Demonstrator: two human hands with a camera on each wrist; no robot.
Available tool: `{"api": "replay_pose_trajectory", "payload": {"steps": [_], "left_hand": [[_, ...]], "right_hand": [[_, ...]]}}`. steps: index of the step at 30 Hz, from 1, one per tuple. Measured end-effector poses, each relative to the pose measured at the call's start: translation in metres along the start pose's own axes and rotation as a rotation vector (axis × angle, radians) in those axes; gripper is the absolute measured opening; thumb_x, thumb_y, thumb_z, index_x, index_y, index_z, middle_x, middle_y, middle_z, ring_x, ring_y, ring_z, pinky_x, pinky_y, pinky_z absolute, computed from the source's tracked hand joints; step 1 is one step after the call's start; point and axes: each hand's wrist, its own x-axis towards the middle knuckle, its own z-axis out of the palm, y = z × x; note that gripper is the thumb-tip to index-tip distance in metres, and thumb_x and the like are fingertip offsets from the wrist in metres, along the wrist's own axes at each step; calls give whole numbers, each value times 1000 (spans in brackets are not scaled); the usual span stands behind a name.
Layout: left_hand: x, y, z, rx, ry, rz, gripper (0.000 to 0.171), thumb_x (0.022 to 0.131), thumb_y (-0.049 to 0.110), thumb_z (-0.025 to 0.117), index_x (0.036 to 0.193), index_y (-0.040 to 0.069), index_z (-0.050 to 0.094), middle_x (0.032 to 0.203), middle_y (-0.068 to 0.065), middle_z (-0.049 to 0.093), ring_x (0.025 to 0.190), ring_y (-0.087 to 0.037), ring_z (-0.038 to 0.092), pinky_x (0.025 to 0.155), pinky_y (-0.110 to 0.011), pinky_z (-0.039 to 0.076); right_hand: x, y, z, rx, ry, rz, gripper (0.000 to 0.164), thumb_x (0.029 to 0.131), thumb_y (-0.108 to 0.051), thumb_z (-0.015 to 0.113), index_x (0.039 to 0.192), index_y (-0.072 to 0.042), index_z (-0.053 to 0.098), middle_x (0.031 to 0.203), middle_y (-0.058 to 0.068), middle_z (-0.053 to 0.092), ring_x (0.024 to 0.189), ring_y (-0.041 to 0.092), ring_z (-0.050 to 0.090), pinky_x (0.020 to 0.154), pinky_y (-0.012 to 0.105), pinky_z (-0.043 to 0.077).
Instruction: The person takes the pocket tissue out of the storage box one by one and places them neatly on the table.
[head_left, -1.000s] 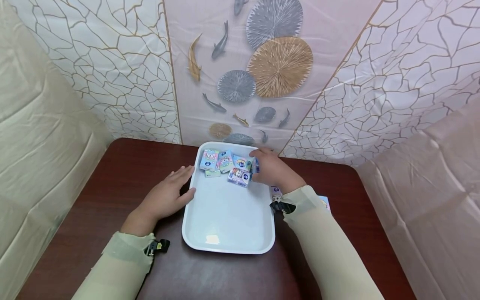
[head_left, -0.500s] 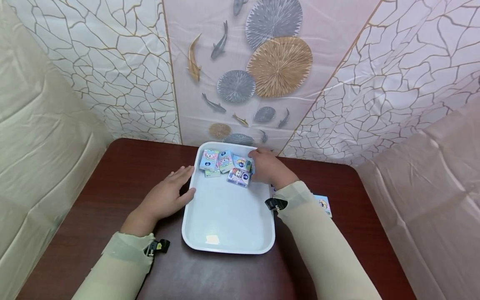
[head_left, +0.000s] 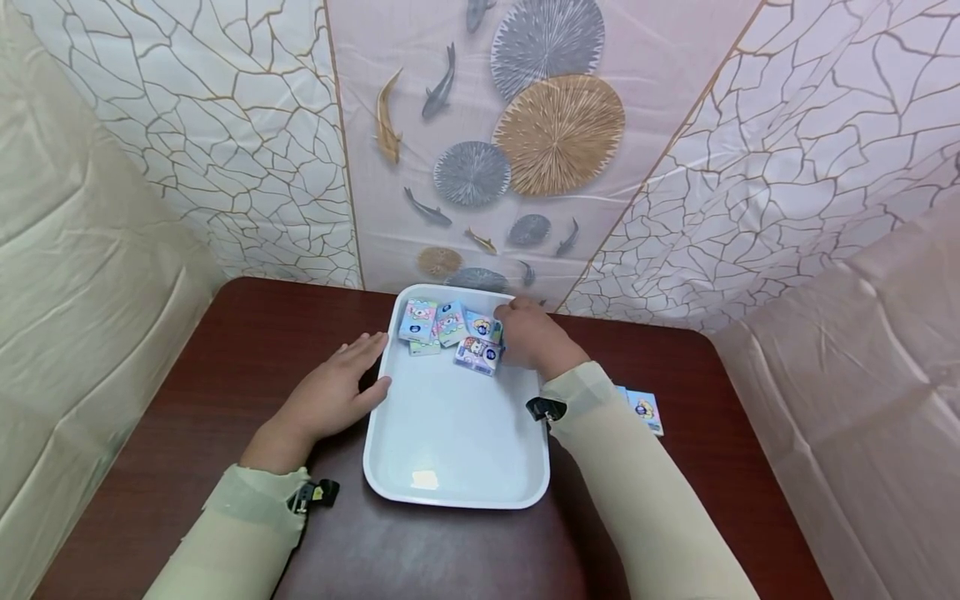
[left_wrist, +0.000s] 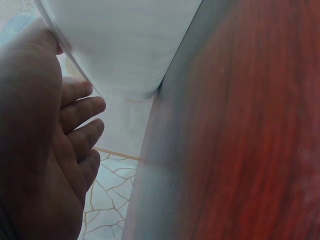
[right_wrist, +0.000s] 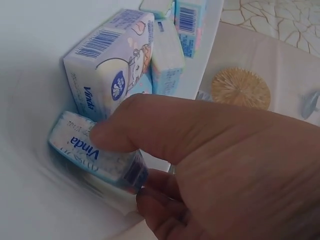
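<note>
My right hand [head_left: 536,337] reaches over the far right corner of a white tray [head_left: 457,442]. Between thumb and curled fingers it pinches a small Vinda tissue pack [right_wrist: 77,142], which sits tilted against the tray wall in the right wrist view; the head view hides this pack behind the hand. Right beside it lies a purple tissue pack [right_wrist: 105,67]. Several more packs, such as a blue-and-pink one [head_left: 418,319], cluster along the tray's far end, some overlapping. My left hand [head_left: 333,392] rests with fingers extended at the tray's left rim, holding nothing.
On the brown table [head_left: 225,375], right of the tray, light-blue tissue packs [head_left: 645,410] lie partly behind my right sleeve [head_left: 637,467]. A patterned curtain [head_left: 465,225] hangs behind the table, with plain beige cloth [head_left: 862,375] at the sides.
My right hand has shifted slightly left, toward the other packs, with its tissue pack. The sleeve now shows more of the light-blue packs on the table. The left hand has stayed still.
</note>
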Motion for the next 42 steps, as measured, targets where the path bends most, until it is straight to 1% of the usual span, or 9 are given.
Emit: {"api": "replay_pose_trajectory", "payload": {"steps": [4, 9, 12, 18, 23, 27, 34, 42], "left_hand": [[0, 0, -1, -1, -1, -1, 79, 114, 48, 59, 180, 16, 30, 186, -7, 32, 175, -34, 27, 143, -58, 21], [-1, 0, -1, -1, -5, -2, 79, 114, 49, 58, 180, 16, 29, 186, -7, 32, 175, -34, 27, 144, -58, 21], [-1, 0, -1, -2, -4, -4, 79, 114, 47, 59, 180, 16, 30, 186, -8, 32, 175, -34, 27, 144, -58, 21], [-1, 1, 0, -1, 11, 7, 77, 114, 44, 61, 179, 15, 31, 185, -11, 34, 174, -37, 28, 143, -59, 22], [-1, 0, 0, -5, 10, 6, 77, 114, 46, 60, 179, 15, 31, 185, -10, 33, 174, -37, 28, 143, -59, 22], [-1, 1, -1, -3, 4, -1, 78, 114, 49, 58, 180, 15, 30, 186, -10, 33, 174, -36, 28, 143, -59, 21], [-1, 0, -1, -4, 4, 3, 78, 114, 47, 59, 179, 15, 31, 186, -10, 33, 174, -36, 28, 143, -59, 21], [-1, -1, 0, -2, -4, -2, 79, 114, 49, 58, 180, 16, 30, 186, -8, 32, 175, -34, 27, 143, -58, 21]], "right_hand": [[1, -4, 2, -51, -18, 0, 81, 93, -12, 89, 166, -7, 54, 163, 17, 57, 148, 36, 52, 127, 52, 51], [2, -7, 4, -101, -29, 8, 77, 96, -16, 87, 166, -8, 54, 155, 15, 63, 135, 33, 54, 122, 50, 55], [2, -7, 4, -109, -26, 14, 75, 98, -17, 85, 166, -9, 55, 154, 15, 63, 133, 32, 53, 123, 50, 54], [-1, -8, 2, -108, -25, 12, 74, 99, -18, 85, 166, -9, 55, 155, 15, 62, 132, 32, 54, 122, 50, 55], [-3, -9, 0, -113, -33, 11, 75, 98, -18, 86, 166, -8, 54, 157, 15, 60, 134, 32, 52, 122, 52, 56], [-2, -10, 0, -136, -38, 2, 74, 98, -18, 86, 164, -6, 56, 157, 16, 60, 133, 32, 52, 123, 50, 55], [-1, -9, 1, -151, -41, 3, 71, 98, -18, 86, 162, -5, 59, 156, 16, 59, 133, 33, 52, 123, 50, 55], [-7, -9, -2, -153, -19, -15, 67, 99, -18, 84, 160, -4, 61, 158, 17, 58, 135, 34, 52, 122, 52, 56]]}}
